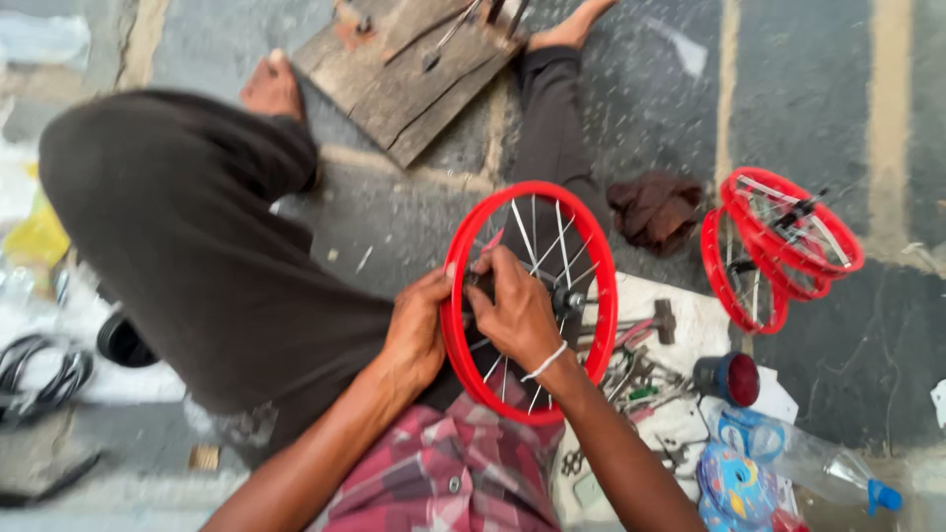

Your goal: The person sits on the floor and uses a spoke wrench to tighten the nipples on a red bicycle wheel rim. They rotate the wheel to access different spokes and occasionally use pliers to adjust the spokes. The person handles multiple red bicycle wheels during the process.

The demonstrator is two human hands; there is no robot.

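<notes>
A small red bicycle wheel rim [595, 258] with silver spokes and a dark hub [569, 299] stands upright between my legs. My left hand [418, 330] grips the rim's left edge from outside. My right hand [514, 308] reaches inside the rim among the spokes, fingers curled near the left side, a white band on its wrist. I sit on the ground in dark trousers and a red checked shirt.
Several more red rims [778, 246] lie stacked at right, beside a dark rag [655, 210]. A hammer [658, 321], loose tools [641, 379], a red-capped tin [729, 378] and a plastic bottle [813, 461] lie on white paper. A wooden board [414, 69] sits ahead; black cables [39, 374] left.
</notes>
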